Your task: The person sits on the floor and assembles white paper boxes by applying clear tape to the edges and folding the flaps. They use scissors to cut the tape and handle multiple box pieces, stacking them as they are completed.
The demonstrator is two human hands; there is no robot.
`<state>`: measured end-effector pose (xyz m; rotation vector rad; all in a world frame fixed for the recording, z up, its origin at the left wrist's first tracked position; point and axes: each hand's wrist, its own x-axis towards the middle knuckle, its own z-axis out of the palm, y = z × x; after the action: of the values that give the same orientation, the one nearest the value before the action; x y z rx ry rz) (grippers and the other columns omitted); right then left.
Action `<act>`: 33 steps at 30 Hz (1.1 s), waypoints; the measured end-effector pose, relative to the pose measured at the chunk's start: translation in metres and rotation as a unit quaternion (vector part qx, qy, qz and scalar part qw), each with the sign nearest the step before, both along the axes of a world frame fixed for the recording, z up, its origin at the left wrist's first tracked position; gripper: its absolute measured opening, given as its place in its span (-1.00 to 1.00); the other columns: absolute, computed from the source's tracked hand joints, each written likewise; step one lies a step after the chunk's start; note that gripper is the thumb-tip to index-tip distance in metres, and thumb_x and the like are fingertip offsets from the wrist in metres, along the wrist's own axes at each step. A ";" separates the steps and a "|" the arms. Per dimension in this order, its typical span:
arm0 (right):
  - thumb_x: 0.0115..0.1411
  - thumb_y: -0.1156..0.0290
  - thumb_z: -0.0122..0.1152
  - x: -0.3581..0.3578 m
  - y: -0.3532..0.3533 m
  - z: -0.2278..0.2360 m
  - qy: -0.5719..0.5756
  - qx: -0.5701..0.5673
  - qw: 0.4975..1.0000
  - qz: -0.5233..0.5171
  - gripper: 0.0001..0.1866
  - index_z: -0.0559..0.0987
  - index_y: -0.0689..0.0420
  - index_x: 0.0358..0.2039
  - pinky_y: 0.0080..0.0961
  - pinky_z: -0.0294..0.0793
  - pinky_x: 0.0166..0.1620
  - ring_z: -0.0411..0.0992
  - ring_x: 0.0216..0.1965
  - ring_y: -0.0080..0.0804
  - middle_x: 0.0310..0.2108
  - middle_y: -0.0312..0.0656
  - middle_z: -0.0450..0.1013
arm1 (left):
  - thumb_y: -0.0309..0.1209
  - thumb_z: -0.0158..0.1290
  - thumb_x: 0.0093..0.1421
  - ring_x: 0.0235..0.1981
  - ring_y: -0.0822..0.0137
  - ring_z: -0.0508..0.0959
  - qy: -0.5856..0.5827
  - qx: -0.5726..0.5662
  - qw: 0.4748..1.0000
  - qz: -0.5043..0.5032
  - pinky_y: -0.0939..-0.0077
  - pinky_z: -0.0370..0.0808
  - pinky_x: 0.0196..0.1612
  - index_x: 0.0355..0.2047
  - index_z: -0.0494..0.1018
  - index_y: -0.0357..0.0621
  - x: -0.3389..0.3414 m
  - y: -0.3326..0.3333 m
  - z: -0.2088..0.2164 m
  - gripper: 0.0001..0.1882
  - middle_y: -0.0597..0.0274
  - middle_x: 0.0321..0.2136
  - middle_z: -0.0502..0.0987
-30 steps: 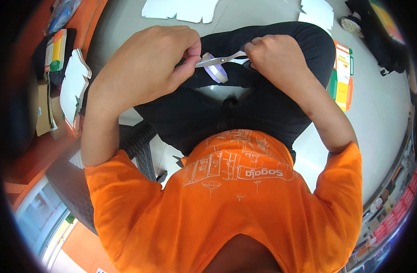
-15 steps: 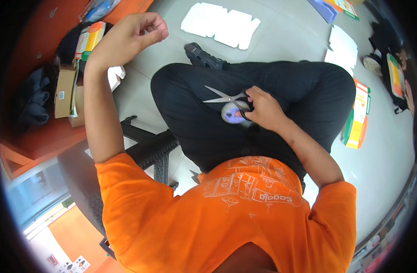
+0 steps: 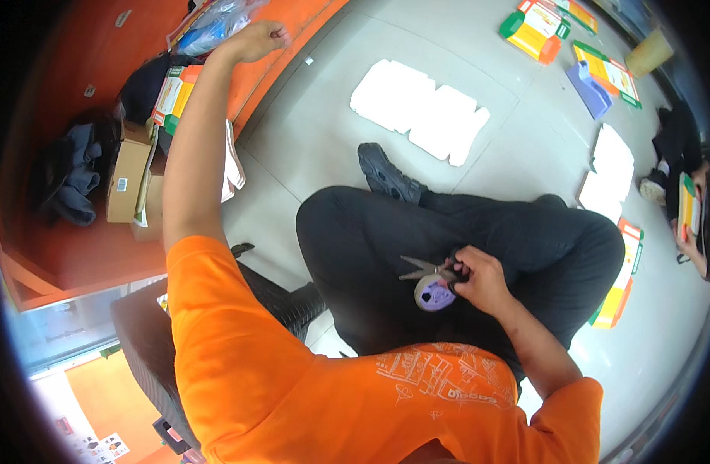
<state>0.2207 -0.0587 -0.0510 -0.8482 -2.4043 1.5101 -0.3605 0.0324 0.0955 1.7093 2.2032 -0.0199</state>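
Observation:
Over my lap, my right hand [image 3: 481, 278] grips black-handled scissors [image 3: 424, 268], their blades parted and pointing left. A roll of tape [image 3: 434, 295] with a pale purple core sits just below the scissors, against my fingertips. Whether those fingers also hold the roll, I cannot tell. My left hand [image 3: 254, 42] reaches far forward to the upper left, over the edge of the orange shelf. Its fingers are curled closed, and what may be between them is too small to make out. A clear plastic bag [image 3: 215, 29] lies beside that hand.
Left, an orange shelf [image 3: 273, 73] holds cardboard boxes [image 3: 130, 174] and dark cloth. White flattened cartons [image 3: 419, 110], printed orange-green cartons [image 3: 531, 31] and a purple piece [image 3: 589, 89] lie on the floor. Another person's hand [image 3: 689, 249] holds a carton at far right.
My left arm has stretched farther forward, bringing the hand over the shelf edge near the bag. The view has shifted, so my lap appears lower. The scissors remain in my right hand.

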 end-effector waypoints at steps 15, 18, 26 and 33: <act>-0.35 0.64 0.40 -0.010 0.011 -0.009 0.009 -0.034 0.999 0.002 -0.60 0.53 0.24 -0.37 -0.44 0.53 -0.38 0.53 -0.40 -0.29 -0.41 -0.15 0.49 | -0.26 0.07 0.31 -0.27 0.43 0.51 -0.017 -0.068 0.993 0.098 0.45 0.42 -0.09 -0.28 0.51 -0.14 -0.124 0.025 -0.092 -0.79 0.33 -0.36 0.58; -0.35 0.64 0.39 -0.011 0.011 -0.009 0.009 -0.033 0.999 0.001 -0.60 0.53 0.24 -0.38 -0.44 0.53 -0.39 0.52 -0.41 -0.29 -0.42 -0.16 0.49 | -0.26 0.08 0.30 -0.30 0.41 0.54 -0.056 -0.080 0.988 0.119 0.43 0.45 -0.13 -0.28 0.52 -0.15 -0.129 0.024 -0.095 -0.80 0.29 -0.38 0.59; -0.36 0.64 0.39 -0.010 0.011 -0.009 0.014 -0.036 0.999 -0.003 -0.60 0.53 0.25 -0.38 -0.42 0.53 -0.38 0.52 -0.42 -0.27 -0.44 -0.16 0.48 | -0.28 0.17 0.24 -0.36 0.32 0.59 -0.031 -0.031 0.990 0.134 0.38 0.50 -0.19 -0.30 0.54 -0.18 -0.131 0.025 -0.106 -0.79 0.17 -0.39 0.62; -0.38 0.61 0.37 -0.007 0.012 -0.012 0.057 0.008 0.998 0.031 -0.63 0.55 0.23 -0.42 -0.37 0.52 -0.38 0.50 -0.40 -0.21 -0.42 -0.18 0.50 | 0.10 0.38 -0.10 -0.20 0.12 0.61 0.045 -0.033 0.971 0.231 0.23 0.48 -0.08 -0.21 0.58 -0.36 -0.176 0.025 -0.127 -0.29 -0.03 -0.27 0.64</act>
<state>0.2142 -0.0470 -0.0634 -0.6713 -2.3785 1.5148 -0.5365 0.0571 -0.0319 1.1471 2.5826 -0.0551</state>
